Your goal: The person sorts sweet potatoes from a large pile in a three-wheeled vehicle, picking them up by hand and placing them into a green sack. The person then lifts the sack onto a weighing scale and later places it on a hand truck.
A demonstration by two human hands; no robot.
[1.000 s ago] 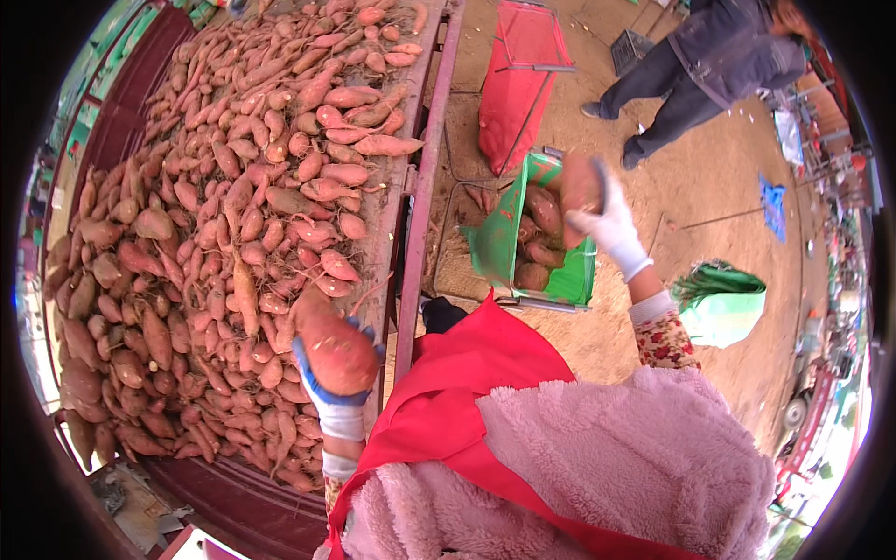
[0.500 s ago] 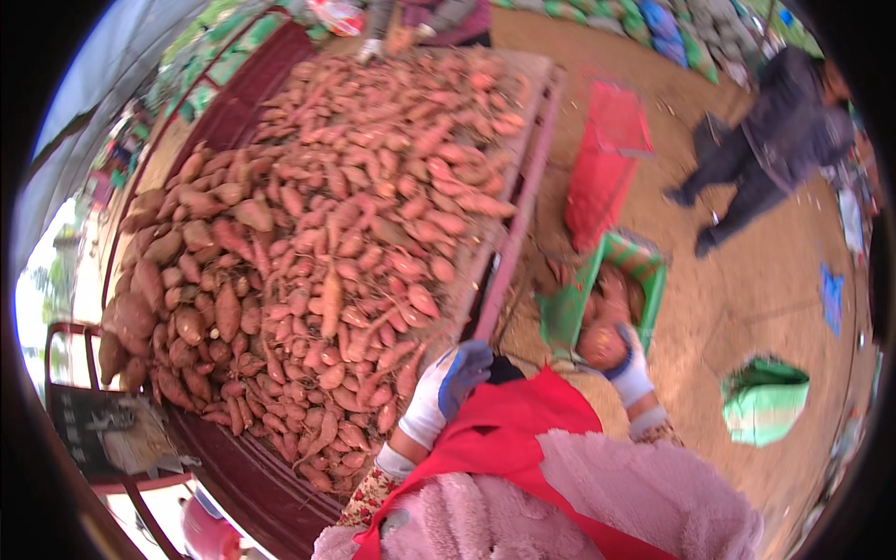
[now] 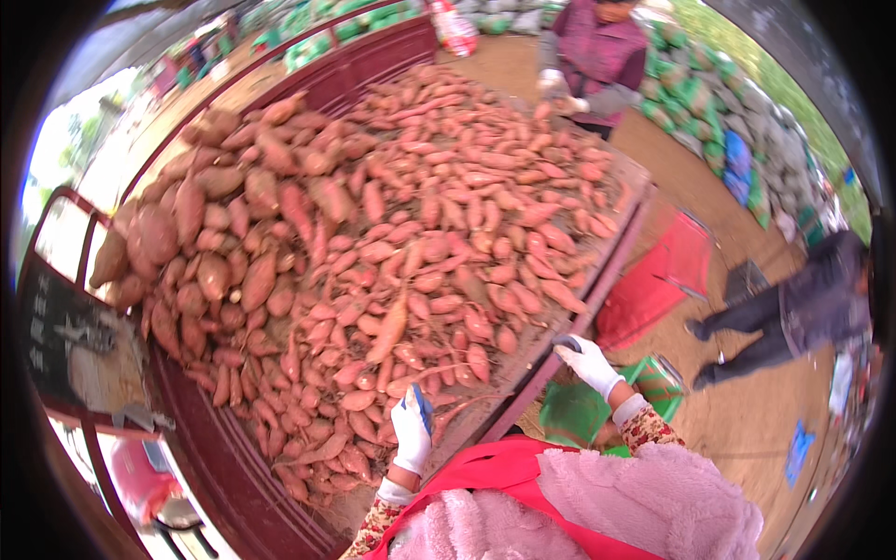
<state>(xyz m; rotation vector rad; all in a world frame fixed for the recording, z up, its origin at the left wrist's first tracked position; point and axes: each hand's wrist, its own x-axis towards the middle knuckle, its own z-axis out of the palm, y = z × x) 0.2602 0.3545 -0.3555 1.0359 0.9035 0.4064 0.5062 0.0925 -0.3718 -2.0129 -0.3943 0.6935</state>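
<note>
Pale writing marks the dark panel [image 3: 58, 322] left of the reddish, tapered sweet potatoes [image 3: 448, 245] heaped on the maroon metal truck bed [image 3: 378, 70]. The white-and-blue gloved left hand [image 3: 412, 434] is at the heap's near edge; the matching right hand [image 3: 591, 368], earlier gripping one at the open green container [image 3: 571, 412], is now by the bed's edge. Neither hand's grip can be told.

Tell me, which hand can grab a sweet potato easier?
Probably the left hand: it's right by the sweet potatoes, while the right hand is out at the cart's side rail.
</note>
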